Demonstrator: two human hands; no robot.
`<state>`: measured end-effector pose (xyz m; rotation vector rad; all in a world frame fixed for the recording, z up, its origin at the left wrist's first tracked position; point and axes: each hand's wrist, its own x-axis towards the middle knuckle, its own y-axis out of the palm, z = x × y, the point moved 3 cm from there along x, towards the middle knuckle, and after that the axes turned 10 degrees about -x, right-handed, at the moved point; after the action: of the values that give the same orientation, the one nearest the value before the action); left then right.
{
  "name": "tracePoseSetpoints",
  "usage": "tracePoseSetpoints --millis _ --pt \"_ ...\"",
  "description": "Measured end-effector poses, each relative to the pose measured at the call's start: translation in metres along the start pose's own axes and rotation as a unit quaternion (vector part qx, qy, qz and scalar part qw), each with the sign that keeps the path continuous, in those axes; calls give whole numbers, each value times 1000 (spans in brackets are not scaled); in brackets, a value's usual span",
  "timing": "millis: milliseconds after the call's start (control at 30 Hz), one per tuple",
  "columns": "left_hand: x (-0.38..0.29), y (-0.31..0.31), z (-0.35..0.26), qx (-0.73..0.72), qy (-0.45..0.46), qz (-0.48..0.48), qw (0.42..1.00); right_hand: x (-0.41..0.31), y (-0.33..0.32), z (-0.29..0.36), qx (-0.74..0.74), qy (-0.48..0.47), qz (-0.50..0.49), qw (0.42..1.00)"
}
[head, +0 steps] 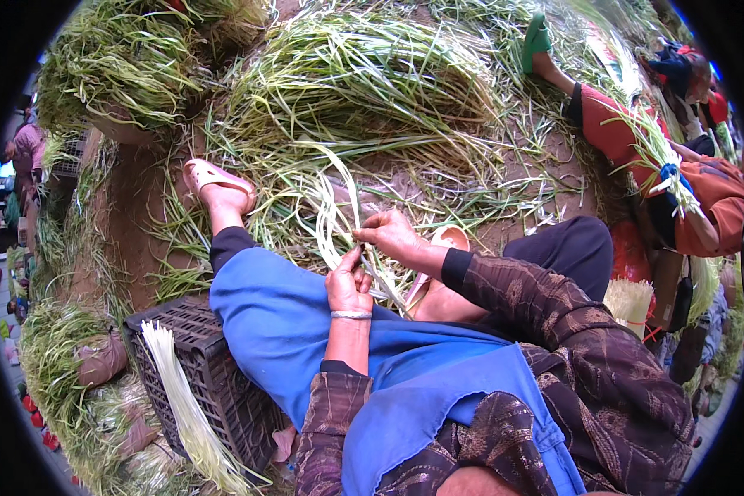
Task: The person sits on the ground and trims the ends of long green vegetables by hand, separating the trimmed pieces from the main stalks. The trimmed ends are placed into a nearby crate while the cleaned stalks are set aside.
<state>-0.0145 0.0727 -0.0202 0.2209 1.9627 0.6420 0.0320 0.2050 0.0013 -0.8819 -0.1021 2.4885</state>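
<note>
My left hand (349,286) is closed around a few long-leaved stalks (326,230), probably garlic greens or chives. Their pale leaves bend up and away over the ground, while the lower ends hang between my legs. Just above and to the right, my right hand (400,239) pinches one of the same leaves near its fingertips. A small dark bit shows between the two hands; what it is I cannot tell. Beyond them lies a large heap of untrimmed green stalks (359,87). A blue apron (273,291) covers my lap.
At my left stands a black plastic crate (204,378), with a bundle of pale stalks (183,397) against it. More greens (118,68) are piled at the upper left. A co-worker (713,192) sits at the right, holding a bunch of greens (663,155). Cut stalks (627,301) stand nearby.
</note>
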Motion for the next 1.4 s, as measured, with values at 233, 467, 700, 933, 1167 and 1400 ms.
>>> tracePoseSetpoints --millis 233,467,700,933,1167,1400 --pt "19 -40 -20 74 52 -104 990 4 -126 87 274 -188 -95 938" --pt "26 -66 -24 177 109 -173 963 -39 -268 203 138 -376 -172 900" --pt "-2 -7 23 198 138 78 967 39 -131 89 93 -106 -65 988" --pt "-17 4 41 38 -150 98 983 95 -84 -33 -119 -84 -156 977" --pt "-3 0 -71 -23 131 127 983 121 -202 -134 -403 140 -348 835" --pt "18 0 1 58 -85 46 994 82 -137 -108 -396 -26 -101 912"
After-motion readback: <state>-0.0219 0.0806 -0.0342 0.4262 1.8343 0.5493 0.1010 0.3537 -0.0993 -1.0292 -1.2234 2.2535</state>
